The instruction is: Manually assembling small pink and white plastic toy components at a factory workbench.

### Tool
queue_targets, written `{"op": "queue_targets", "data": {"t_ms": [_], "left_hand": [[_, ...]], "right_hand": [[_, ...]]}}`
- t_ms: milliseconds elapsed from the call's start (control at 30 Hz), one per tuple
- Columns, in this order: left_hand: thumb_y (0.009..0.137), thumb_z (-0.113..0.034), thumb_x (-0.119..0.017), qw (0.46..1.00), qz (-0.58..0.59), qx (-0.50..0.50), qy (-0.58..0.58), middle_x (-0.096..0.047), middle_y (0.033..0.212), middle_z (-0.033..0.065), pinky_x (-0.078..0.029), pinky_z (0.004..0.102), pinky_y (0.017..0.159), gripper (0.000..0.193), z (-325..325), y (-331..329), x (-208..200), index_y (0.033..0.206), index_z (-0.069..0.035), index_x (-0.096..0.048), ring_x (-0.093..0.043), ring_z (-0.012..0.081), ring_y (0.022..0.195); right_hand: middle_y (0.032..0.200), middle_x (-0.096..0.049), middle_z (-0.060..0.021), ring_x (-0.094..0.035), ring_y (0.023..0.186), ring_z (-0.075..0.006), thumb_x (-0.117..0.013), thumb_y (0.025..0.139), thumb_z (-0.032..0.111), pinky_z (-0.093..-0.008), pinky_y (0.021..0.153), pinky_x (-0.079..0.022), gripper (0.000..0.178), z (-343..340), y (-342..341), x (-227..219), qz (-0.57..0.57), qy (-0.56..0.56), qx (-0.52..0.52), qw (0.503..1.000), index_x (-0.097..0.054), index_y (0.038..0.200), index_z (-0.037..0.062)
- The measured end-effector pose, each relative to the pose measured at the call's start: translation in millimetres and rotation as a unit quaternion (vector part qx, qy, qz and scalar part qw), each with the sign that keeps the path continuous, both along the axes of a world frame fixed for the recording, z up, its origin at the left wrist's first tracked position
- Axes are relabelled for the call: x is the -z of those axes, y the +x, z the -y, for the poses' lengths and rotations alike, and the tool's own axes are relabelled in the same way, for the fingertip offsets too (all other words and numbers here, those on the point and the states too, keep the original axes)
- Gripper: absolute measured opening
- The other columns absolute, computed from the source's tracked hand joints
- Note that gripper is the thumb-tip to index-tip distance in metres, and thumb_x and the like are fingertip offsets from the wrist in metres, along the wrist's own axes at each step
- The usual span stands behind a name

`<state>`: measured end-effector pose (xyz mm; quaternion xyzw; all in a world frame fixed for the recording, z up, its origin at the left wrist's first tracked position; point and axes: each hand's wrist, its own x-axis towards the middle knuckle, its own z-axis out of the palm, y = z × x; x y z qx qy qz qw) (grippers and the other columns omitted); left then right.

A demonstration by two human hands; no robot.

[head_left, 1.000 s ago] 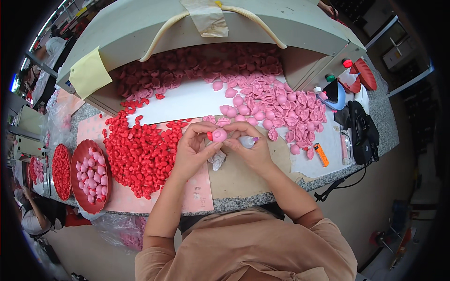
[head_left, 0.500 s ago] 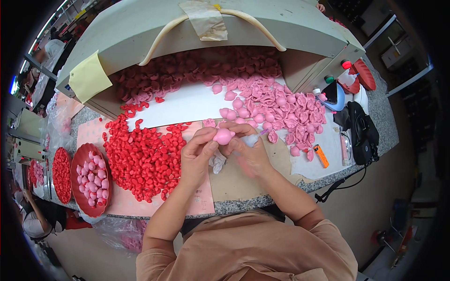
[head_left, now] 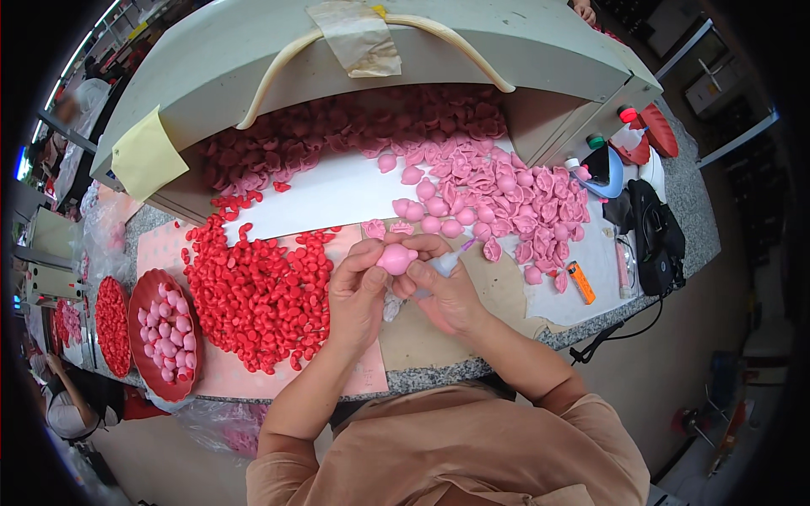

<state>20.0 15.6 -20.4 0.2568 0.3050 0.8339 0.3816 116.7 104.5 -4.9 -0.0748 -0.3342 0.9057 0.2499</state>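
Note:
My left hand (head_left: 359, 291) and my right hand (head_left: 443, 287) meet above the counter, both holding one small pink bud-shaped piece (head_left: 396, 257) between the fingertips. A small clear glue bottle (head_left: 443, 263) also sits in my right hand, under the fingers. A heap of red petal pieces (head_left: 261, 291) lies just left of my left hand on a pink mat. A spread of pink pieces (head_left: 506, 198) lies beyond and right of my right hand on white paper.
A red tray (head_left: 164, 337) of finished pink buds sits at the left, another red tray (head_left: 111, 325) beside it. A grey machine hood (head_left: 405, 51) covers the back. An orange lighter (head_left: 580, 282), a black bag (head_left: 654, 240) and bottles (head_left: 620, 143) lie at the right.
The pink piece has been turned and worked between my fingertips, and both hands have shifted slightly toward me. Nothing else on the counter has moved.

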Motion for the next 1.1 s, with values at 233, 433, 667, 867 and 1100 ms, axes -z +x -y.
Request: {"op": "queue_targets", "data": {"t_ms": [233, 433, 667, 867, 1100], "left_hand": [[0.090, -0.014, -0.056, 0.999, 0.028, 0.019, 0.010, -0.049, 0.122, 0.0069, -0.045, 0.0332, 0.085, 0.021, 0.5, -2.1, 7.3, 0.111, -0.011, -0.059, -0.051, 0.0205, 0.108], [0.091, -0.015, -0.054, 1.000, 0.019, -0.016, 0.017, -0.045, 0.120, 0.0055, -0.043, 0.0315, 0.085, 0.020, -0.2, -3.5, -0.2, 0.111, -0.010, -0.058, -0.050, 0.0187, 0.104], [0.091, -0.010, -0.054, 0.999, 0.017, -0.022, 0.026, -0.043, 0.115, 0.0055, -0.048, 0.0280, 0.070, 0.018, 1.2, -1.8, -4.3, 0.109, -0.008, -0.057, -0.051, 0.0168, 0.097], [0.092, -0.011, -0.052, 0.999, 0.018, -0.045, 0.000, -0.043, 0.114, 0.0048, -0.048, 0.0275, 0.064, 0.019, -0.9, 1.3, -2.6, 0.111, -0.008, -0.056, -0.053, 0.0159, 0.089], [0.093, -0.012, -0.051, 0.999, 0.032, -0.022, 0.007, -0.043, 0.115, 0.0037, -0.046, 0.0267, 0.062, 0.019, -1.5, 2.5, -2.4, 0.111, -0.009, -0.056, -0.052, 0.0156, 0.088]], "right_hand": [[0.111, -0.058, -0.0078, -0.050, 0.071, -0.0076, -0.060, 0.087, 0.006, -0.0218, 0.062, -0.043, 0.025, 4.1, -5.7, 0.2, 0.007, 0.040, 0.057, 0.998, -0.053, 0.111, 0.0035], [0.111, -0.059, -0.0093, -0.049, 0.069, -0.0062, -0.057, 0.088, 0.006, -0.0208, 0.061, -0.043, 0.020, 10.6, -14.2, -2.5, -0.014, 0.063, 0.089, 0.994, -0.054, 0.107, 0.0025], [0.106, -0.058, -0.0082, -0.046, 0.065, -0.0079, -0.055, 0.091, 0.012, -0.0258, 0.058, -0.040, 0.018, 11.1, -14.7, -0.3, -0.011, 0.062, 0.069, 0.996, -0.054, 0.108, 0.0060], [0.104, -0.057, -0.0069, -0.046, 0.065, -0.0071, -0.053, 0.091, 0.011, -0.0260, 0.059, -0.041, 0.017, 10.9, -14.4, 2.2, -0.011, 0.047, 0.086, 0.995, -0.054, 0.108, 0.0067], [0.111, -0.057, -0.0081, -0.047, 0.065, -0.0072, -0.054, 0.091, 0.010, -0.0265, 0.060, -0.043, 0.015, 10.5, -13.3, 3.2, -0.003, 0.061, 0.098, 0.993, -0.054, 0.106, 0.0072]]}}
